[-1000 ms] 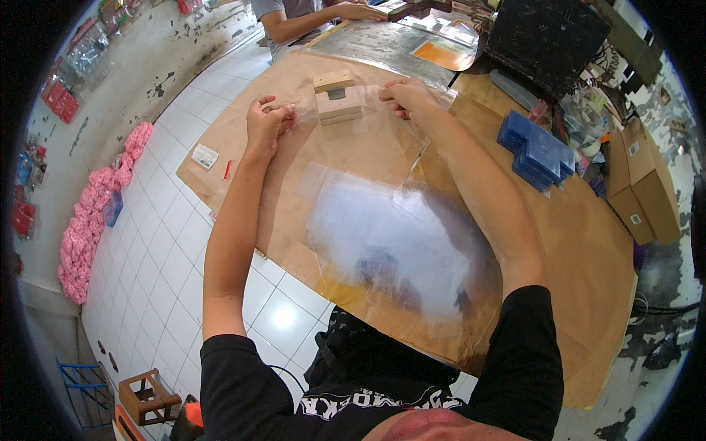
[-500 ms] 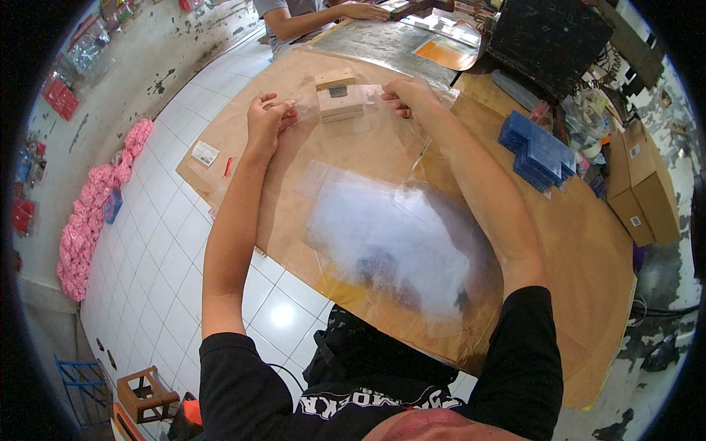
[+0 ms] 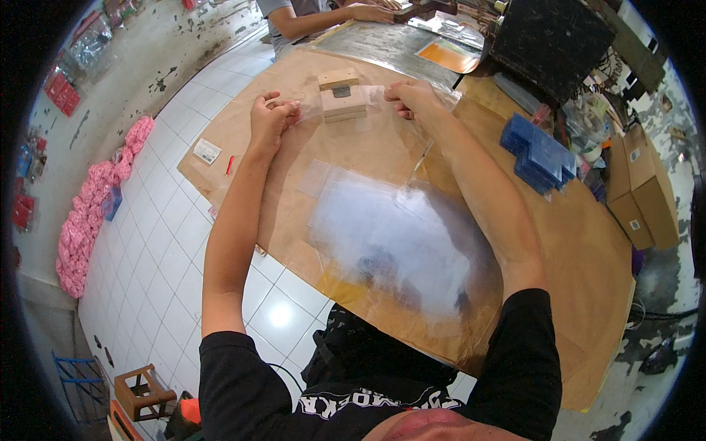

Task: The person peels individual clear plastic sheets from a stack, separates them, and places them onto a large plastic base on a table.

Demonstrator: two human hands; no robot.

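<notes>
Between my two hands stretches a clear plastic sheet [image 3: 375, 98], lying across a small wooden block jig [image 3: 344, 113] with a dark metal piece in its middle. My left hand [image 3: 273, 120] pinches the sheet's left end, thumb against fingers. At the other end, my right hand [image 3: 409, 98] pinches the plastic just right of the jig. Nearer to me, a broad pile of clear plastic sheets [image 3: 382, 235] is spread on the brown-covered table [image 3: 287, 198]; light glares off its surface.
Blue plastic pieces [image 3: 538, 156] are stacked at the right, near a cardboard box [image 3: 640, 187]. A black machine [image 3: 551, 48] stands at the far right. Across the table, another person's hand [image 3: 371, 13] rests by a metal plate. A white label [image 3: 207, 151] and red pen-like item [image 3: 229, 165] lie left.
Hardly anything differs. Both my hands still pinch the sheet over the jig, and the whole view has shifted slightly. The other person's hand has moved a little to the right.
</notes>
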